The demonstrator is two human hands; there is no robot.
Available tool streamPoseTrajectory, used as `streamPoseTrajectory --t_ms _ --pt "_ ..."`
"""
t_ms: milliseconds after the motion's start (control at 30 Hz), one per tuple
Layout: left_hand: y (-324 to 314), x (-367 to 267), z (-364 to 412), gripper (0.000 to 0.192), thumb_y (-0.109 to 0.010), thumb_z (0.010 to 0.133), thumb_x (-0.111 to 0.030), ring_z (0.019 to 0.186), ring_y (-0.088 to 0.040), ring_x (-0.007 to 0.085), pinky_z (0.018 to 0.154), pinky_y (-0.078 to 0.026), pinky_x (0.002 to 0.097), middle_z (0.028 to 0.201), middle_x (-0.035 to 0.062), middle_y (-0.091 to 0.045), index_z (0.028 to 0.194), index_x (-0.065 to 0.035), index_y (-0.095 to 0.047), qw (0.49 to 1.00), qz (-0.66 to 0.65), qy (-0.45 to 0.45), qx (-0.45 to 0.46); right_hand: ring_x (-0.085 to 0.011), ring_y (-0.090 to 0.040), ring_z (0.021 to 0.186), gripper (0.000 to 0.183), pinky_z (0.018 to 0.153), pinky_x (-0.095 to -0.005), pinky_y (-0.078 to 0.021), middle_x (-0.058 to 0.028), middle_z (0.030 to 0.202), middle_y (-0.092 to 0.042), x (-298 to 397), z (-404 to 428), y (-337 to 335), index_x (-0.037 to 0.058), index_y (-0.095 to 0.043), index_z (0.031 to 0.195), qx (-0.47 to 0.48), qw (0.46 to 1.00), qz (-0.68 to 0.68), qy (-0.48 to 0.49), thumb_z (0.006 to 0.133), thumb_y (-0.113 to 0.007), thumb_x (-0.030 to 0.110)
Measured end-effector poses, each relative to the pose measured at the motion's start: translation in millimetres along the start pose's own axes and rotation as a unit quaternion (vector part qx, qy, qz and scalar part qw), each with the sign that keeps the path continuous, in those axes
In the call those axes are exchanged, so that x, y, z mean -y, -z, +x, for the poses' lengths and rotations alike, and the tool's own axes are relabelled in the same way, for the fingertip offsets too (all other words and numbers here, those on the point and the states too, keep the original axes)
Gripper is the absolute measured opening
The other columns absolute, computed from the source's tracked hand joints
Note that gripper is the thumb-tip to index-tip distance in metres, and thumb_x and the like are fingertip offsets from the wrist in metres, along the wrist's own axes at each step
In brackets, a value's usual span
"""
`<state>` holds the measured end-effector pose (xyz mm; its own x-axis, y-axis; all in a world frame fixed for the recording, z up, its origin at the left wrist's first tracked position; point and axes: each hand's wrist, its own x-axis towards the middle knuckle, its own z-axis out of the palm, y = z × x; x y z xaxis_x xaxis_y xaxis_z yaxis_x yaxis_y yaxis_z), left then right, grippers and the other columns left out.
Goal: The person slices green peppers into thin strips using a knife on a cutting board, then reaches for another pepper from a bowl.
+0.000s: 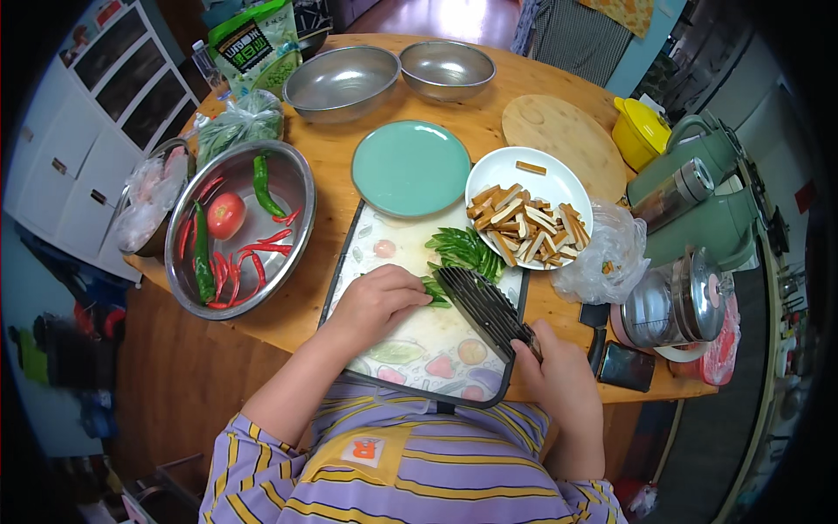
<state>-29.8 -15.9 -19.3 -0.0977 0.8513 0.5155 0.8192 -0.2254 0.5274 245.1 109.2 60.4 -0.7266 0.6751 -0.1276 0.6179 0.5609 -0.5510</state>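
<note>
My left hand (pixel 386 302) presses a piece of green chili pepper (pixel 437 292) onto a patterned cutting board (pixel 399 354), its fingertips bunched over it. In my right hand (pixel 556 357) is the handle of a black ridged knife (pixel 481 311). Its blade slants across the board, with the far end beside the pepper piece. A pile of sliced green pepper (pixel 468 251) lies just beyond the blade. Behind it, a white plate (pixel 481 169) of dried tofu strips (pixel 524 223) overlaps the board's far right corner. A green plate (pixel 411 168) covers part of the far edge.
On the left, a steel bowl (pixel 304 255) holds a tomato (pixel 226 216), green chilies and small red chilies. Two metal strainers (pixel 342 82) stand at the back. A round wooden board (pixel 566 141), plastic bag (pixel 605 255), glass kettle (pixel 661 311), phone (pixel 626 367) and green jugs (pixel 704 229) occupy the right.
</note>
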Motion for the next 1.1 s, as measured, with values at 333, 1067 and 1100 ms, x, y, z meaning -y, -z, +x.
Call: streamPoseTrajectory --t_ms 333,1067,1100 --pt "6 8 -11 0.014 -0.081 0.082 -0.005 0.096 -0.072 0.0269 0.082 -0.059 0.0381 0.101 0.0063 -0.075 0.095 -0.0073 -0.08 1.0 -0.01 0.003 -0.007 -0.0456 -0.068 0.078 0.026 0.066 -0.0533 -0.051 -0.0195 0.079 -0.07 3 6 11 0.0065 -0.059 0.105 0.028 0.997 -0.041 0.06 0.1 -0.069 0.03" --pt "13 3 -11 0.016 -0.085 0.077 -0.006 0.089 -0.072 0.0255 0.075 -0.058 0.0364 0.098 0.0036 -0.074 0.091 -0.0094 -0.078 1.0 0.0 0.019 0.003 -0.0407 -0.067 0.073 0.025 0.062 -0.0503 -0.0522 -0.016 0.076 -0.066 2 34 28 0.0077 -0.057 0.095 0.101 0.986 -0.075 0.113 0.098 -0.07 0.028" --pt "15 1 -11 0.016 -0.086 0.077 -0.007 0.089 -0.071 0.0255 0.075 -0.058 0.0364 0.099 0.0028 -0.074 0.091 -0.0098 -0.078 1.0 0.011 0.02 0.001 -0.0407 -0.067 0.073 0.025 0.062 -0.0503 -0.0522 -0.016 0.076 -0.066 4 33 29 0.0077 -0.057 0.095 0.103 0.985 -0.077 0.111 0.098 -0.07 0.028"
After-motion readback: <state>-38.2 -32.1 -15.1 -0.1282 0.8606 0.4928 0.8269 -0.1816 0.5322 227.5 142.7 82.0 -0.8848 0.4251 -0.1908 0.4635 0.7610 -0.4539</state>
